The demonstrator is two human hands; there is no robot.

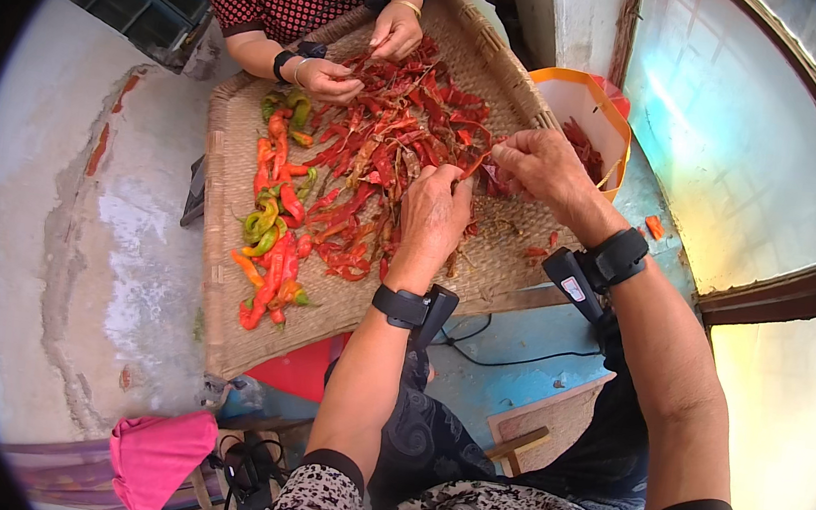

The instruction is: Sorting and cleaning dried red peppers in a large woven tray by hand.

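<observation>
A large woven wicker tray (pixel 246 346) lies before me, with a heap of dried red chili peppers (pixel 389 155) across its middle. Above the heap's near right side, my left hand (pixel 437 213) pinches one red chili pepper (pixel 476 163) between thumb and fingers. My right hand (pixel 547 171) has its fingers closed at the far end of that same pepper; its exact grip is partly hidden. Fresher peppers (pixel 278 233), red, orange and green, lie in a band along the tray's left side. Small chili scraps (pixel 535 252) are scattered below my right hand.
Across the tray, another person's hands (pixel 329 81) work at the heap's far edge. An orange-rimmed white bag (pixel 614 139) holding red chilies stands beyond the right rim. Frosted window panes (pixel 738 141) are at right, a pink cloth (pixel 158 461) at lower left. A black cable (pixel 516 362) hangs below the tray.
</observation>
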